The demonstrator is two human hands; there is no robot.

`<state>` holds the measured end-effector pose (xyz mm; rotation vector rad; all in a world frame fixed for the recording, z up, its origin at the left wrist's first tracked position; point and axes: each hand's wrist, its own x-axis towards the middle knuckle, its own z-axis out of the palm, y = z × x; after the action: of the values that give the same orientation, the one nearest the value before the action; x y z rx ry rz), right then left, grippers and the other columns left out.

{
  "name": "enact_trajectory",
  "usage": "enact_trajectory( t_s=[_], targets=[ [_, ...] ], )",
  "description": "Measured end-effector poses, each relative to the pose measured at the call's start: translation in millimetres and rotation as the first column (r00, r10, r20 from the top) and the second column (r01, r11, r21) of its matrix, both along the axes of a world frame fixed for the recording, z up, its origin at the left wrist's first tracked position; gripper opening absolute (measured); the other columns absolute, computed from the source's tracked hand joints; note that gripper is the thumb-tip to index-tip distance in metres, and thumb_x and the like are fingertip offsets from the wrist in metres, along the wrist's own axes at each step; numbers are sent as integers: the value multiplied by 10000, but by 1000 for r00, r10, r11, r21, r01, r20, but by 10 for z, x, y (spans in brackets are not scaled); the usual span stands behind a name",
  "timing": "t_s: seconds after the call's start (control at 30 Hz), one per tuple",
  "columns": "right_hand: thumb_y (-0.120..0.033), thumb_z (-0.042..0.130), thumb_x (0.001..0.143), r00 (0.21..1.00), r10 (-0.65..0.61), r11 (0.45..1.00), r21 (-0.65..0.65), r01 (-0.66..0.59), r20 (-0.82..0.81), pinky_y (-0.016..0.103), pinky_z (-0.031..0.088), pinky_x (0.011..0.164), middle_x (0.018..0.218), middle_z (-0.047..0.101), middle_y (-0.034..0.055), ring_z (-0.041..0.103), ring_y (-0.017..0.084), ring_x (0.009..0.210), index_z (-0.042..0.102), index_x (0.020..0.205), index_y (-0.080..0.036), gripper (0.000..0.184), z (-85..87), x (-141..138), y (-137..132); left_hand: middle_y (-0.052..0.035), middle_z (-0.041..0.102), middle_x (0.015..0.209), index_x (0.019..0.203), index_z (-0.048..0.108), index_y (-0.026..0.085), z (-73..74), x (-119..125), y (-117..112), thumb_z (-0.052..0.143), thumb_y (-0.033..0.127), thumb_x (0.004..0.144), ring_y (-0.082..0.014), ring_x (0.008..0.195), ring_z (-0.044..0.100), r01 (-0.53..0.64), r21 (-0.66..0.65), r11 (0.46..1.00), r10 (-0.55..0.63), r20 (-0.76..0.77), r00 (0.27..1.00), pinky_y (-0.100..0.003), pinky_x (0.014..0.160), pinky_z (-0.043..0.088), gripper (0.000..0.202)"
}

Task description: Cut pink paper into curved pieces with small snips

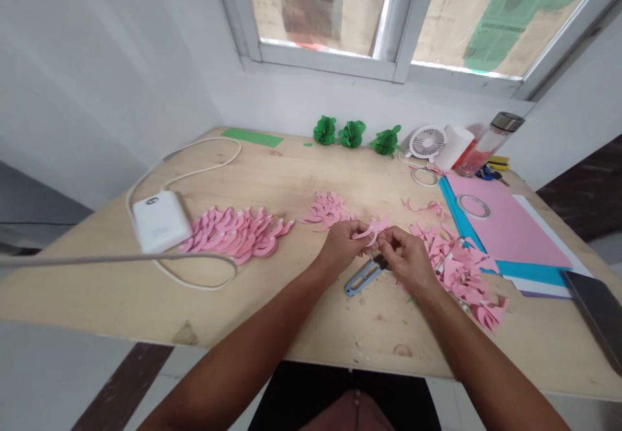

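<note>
**two hands pinch a curled pink paper piece**

the left hand point(343, 246) and right hand point(405, 259) are both closed, pinching a curled pink paper piece point(372, 230) just above the table point(379, 347). thread snips point(362, 277) lie beneath the hands. cut pink shapes point(454, 269) heap at right, with more pink shapes point(238, 233) at left, touching a white charger block point(160, 221) whose dark logo is too small to read. green paper flowers point(352, 134) stand along the far edge.
</note>
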<state>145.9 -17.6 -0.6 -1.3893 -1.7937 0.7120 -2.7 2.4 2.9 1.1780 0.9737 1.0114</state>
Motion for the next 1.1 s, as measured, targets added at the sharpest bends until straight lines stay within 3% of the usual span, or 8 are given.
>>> enact_trajectory(
  t_s=[1.1],
  targets=[
    [-257, 494, 785, 999, 28, 999, -40, -27, 32, 207, 368, 497, 552, 500, -29, 458, 100, 506, 556, 707, -173, 131, -12, 11, 4, 12, 551, 508, 618, 568, 133, -33, 0, 11, 599, 297, 675, -76, 472, 489, 19, 19, 1000, -19, -7, 1000, -194, 469, 394, 176]
  ],
)
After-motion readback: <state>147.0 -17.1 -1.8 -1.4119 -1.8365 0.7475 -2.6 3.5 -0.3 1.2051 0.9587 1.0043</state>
